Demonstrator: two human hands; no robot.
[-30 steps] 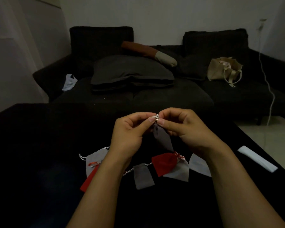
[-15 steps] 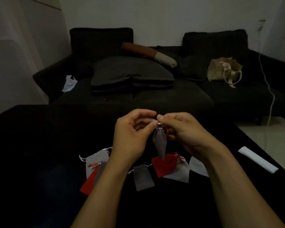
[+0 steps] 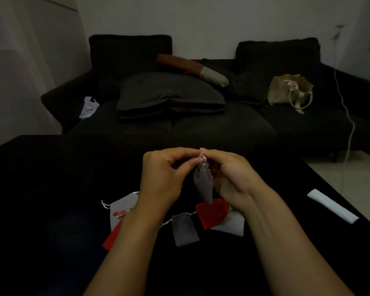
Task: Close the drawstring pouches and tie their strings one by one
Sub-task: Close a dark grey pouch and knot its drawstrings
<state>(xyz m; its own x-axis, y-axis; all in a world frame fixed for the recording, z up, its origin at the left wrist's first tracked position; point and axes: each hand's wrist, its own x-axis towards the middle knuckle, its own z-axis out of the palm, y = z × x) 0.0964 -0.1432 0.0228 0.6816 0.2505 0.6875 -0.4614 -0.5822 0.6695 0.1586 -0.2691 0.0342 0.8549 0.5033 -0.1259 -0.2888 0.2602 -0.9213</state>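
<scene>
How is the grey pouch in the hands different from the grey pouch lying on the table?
The held pouch hangs in the air, while the table pouch lies flat. The held pouch is pinched narrow at its top, where the left hand and right hand pinch its string; the table pouch keeps a flat rectangle shape. Both are dark grey with pale strings.

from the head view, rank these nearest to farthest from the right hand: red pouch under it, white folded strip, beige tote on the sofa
1. Red pouch, on the table just below the right hand.
2. White strip, on the table's right edge.
3. Beige tote, far back on the sofa.
</scene>
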